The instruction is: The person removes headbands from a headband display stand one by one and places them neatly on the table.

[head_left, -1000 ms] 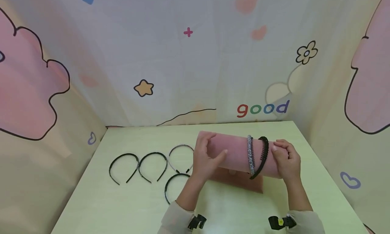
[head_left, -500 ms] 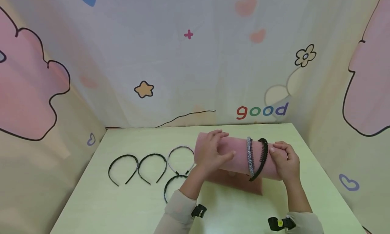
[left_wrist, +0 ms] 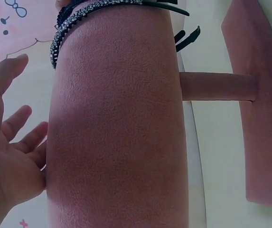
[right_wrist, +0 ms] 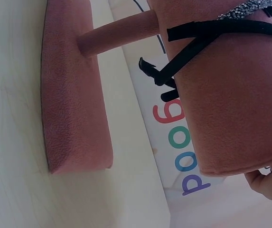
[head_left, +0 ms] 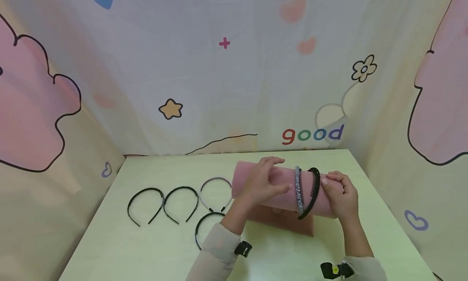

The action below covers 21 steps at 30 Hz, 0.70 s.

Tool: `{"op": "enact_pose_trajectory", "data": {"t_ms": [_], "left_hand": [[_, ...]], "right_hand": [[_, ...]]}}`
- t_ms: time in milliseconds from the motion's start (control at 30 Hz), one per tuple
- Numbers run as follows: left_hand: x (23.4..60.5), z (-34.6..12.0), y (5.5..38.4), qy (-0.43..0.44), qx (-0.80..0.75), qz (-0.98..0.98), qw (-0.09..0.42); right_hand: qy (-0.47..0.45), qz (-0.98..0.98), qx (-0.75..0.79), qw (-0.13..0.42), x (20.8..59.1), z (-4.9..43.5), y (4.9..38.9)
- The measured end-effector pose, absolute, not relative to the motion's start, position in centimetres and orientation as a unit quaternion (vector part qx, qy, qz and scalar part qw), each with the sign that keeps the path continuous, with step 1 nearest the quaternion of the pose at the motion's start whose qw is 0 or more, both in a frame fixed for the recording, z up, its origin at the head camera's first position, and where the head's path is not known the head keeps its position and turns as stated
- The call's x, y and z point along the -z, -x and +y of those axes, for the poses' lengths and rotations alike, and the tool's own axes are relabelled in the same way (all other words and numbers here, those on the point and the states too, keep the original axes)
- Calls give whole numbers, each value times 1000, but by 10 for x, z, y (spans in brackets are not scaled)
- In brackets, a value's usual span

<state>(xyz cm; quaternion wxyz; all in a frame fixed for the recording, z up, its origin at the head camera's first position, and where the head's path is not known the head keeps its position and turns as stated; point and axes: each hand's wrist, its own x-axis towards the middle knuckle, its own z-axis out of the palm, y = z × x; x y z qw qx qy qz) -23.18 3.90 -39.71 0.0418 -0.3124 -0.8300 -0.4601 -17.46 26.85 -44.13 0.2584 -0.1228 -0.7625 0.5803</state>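
A pink fabric headband stand lies ahead of me, its padded roll (left_wrist: pixel 117 118) held on a short post (left_wrist: pixel 219 86) above a flat base (head_left: pixel 289 226). Around the right part of the roll sit a glittery silver headband (head_left: pixel 299 189) and a black toothed headband (head_left: pixel 314 195). In the right wrist view their black ends cross below the roll. My right hand (head_left: pixel 345 197) grips the roll's right end, thumb in front. My left hand (head_left: pixel 256 185) rests against the left part, fingers spread and thumb pointing toward the silver headband.
Left on the pale table (head_left: pixel 109 248) lie a black headband (head_left: pixel 148 188), another black one (head_left: pixel 184 187) and a pale one (head_left: pixel 216 178) in a row. A dark toothed headband (head_left: pixel 196 230) lies below them, partly behind my left sleeve. A printed curtain (head_left: pixel 204 81) stands behind.
My left hand has loosened from the roll's left end and slid right along it, fingers spreading. My right hand keeps its grip, and both headbands stay in place on the roll.
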Motion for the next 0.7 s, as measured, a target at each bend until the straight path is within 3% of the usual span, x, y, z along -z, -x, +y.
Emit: {"op": "enact_pose_trajectory", "data": {"t_ms": [700], "left_hand": [[394,55,244,363,298,-882,46]], "right_hand": [[139,-778,-564,241,435,266,173]]}}
